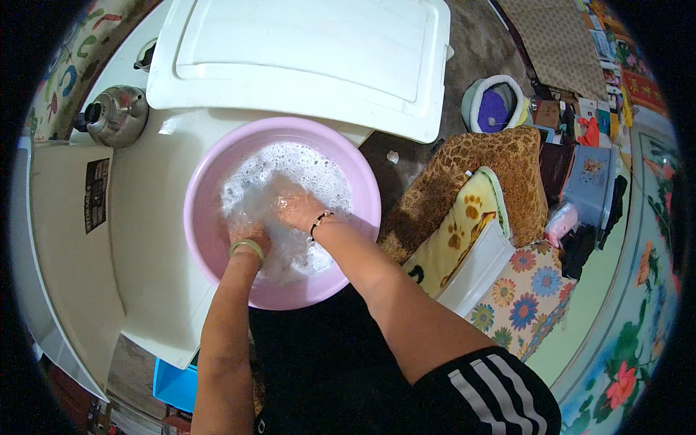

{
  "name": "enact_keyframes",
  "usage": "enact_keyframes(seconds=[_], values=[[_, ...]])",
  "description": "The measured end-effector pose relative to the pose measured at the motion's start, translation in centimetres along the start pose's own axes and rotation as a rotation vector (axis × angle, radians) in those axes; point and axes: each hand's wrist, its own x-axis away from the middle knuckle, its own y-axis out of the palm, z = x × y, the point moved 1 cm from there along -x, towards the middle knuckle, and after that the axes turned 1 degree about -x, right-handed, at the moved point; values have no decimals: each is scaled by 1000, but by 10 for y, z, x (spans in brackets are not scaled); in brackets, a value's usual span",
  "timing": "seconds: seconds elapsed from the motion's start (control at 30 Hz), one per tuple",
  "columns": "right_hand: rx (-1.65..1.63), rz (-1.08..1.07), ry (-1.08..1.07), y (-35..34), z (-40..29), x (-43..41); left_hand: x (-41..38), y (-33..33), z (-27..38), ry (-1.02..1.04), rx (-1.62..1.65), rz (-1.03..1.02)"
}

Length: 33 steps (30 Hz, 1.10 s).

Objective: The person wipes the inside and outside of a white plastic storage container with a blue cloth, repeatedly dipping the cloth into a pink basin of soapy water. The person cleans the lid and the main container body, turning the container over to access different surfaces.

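Note:
A pink plastic basin (pixel 197 204) holds cloudy water with white suds (pixel 321 166) floating on it. Both of my hands are dipped into this water. Near the basin's left side is my left hand (pixel 249 234), with a pale green bangle (pixel 250 249) at the wrist; its fingers are under the surface. My right hand (pixel 298 205) reaches to the middle of the basin, and a dark beaded bracelet (pixel 321 222) circles that wrist. Its fingertips are lost in the murky water. Whether either hand grips something below the surface cannot be made out.
The basin stands on a white table (pixel 157 217). Beyond it lies a large white plastic lid (pixel 304 49). A metal kettle (pixel 117 117) is at the far left. On the right are a brown patterned blanket (pixel 489 157), a yellow paw-print cloth (pixel 467 217) and a small pet bed (pixel 516 103).

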Motion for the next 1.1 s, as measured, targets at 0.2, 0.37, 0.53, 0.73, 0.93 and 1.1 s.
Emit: enact_keyframes(seconds=[0.2, 0.37, 0.53, 0.73, 0.93, 1.1], values=[[-299, 689, 67, 8, -14, 13, -7, 11, -11, -326, 1531, 633], [-827, 791, 293, 36, -43, -12, 17, -33, 1, 40, 2705, -142], [-1326, 708, -145, 2, -56, 17, -21, 27, -17, 195, 2673, -261], [-951, 839, -180, -25, -84, 50, -14, 33, -11, 331, 2666, -171], [-765, 843, 85, -35, -37, 14, 36, -61, 30, 58, 2717, 31], [-76, 921, -141, -24, -9, 9, 38, -26, 11, -363, 2350, 181]])
